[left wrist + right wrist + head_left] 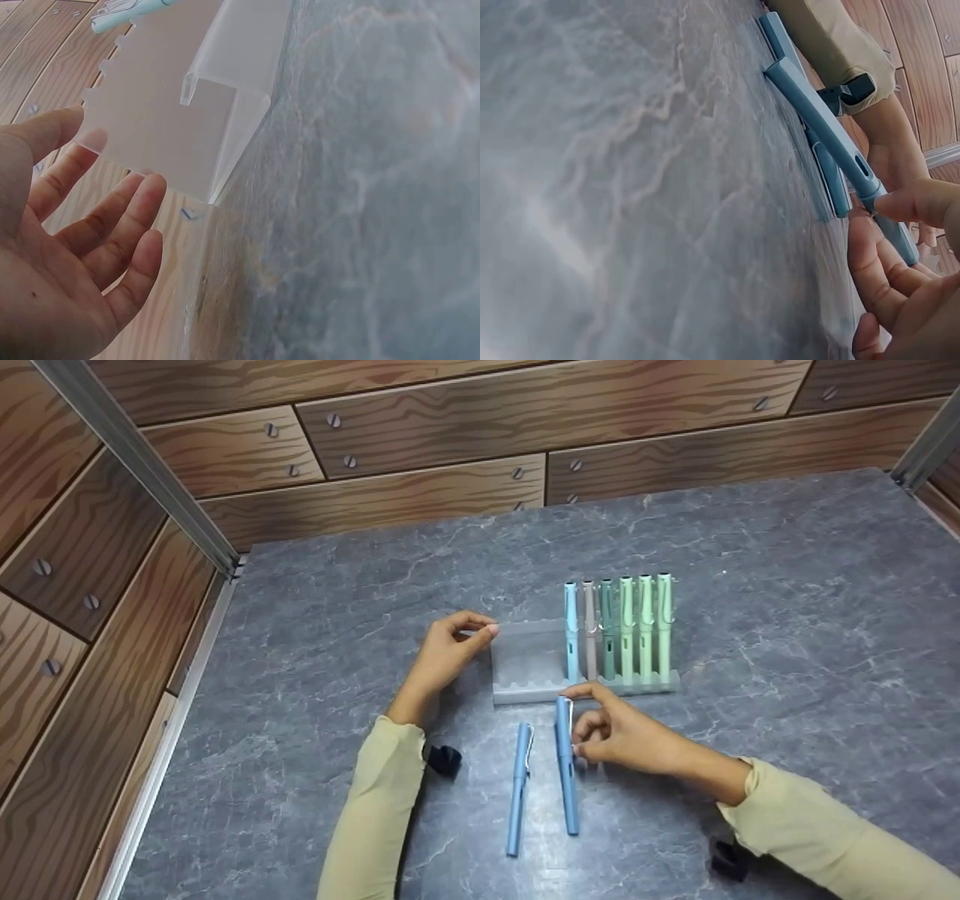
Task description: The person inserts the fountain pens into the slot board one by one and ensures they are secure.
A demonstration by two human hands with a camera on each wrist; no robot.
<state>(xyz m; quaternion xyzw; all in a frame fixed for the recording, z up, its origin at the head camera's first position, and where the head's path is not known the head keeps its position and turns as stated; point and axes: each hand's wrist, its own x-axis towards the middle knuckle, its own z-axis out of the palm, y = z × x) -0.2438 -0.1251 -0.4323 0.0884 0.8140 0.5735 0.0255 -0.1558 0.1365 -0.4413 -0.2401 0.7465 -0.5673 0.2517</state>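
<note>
My left hand pinches the upper left corner of a frosted clear pen stand between thumb and index finger. Its other fingers spread loosely beside the panel in the left wrist view. My right hand holds a blue pen by its capped end, thumb and fingers on the cap near the silver clip. In the right wrist view this pen slants, its barrel end close to the tabletop. A second blue capped pen lies on the table to its left, clip facing right.
Several pens lean in the stand's right part: one light blue, one taupe, one dark green and three light green. Grey marbled table lies underneath. Wood-patterned walls rise behind and at the left.
</note>
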